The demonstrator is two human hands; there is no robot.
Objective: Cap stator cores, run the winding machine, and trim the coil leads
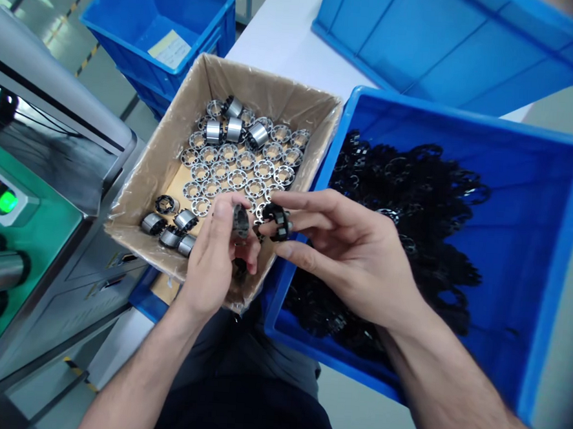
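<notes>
My left hand (216, 255) is closed around a ring-shaped metal core (241, 222), its round end turned to the right. Close beside it, my right hand (357, 251) pinches a black plastic ring (277, 222) with prongs between thumb and fingers. A small gap shows between the two parts. Both hands are over the near right side of a cardboard box (146, 167) lined with clear plastic. Many silver ring cores (240, 178) stand in rows in it, and several cores with black ends (234, 130) lie on top or at the near left.
A blue bin (517, 254) heaped with black plastic rings (408, 196) stands right of the box. Another blue bin (423, 41) is behind it. At the back left, a blue crate (158, 12) holds a paper slip. A green machine (36, 257) with lit buttons (6, 202) borders the left.
</notes>
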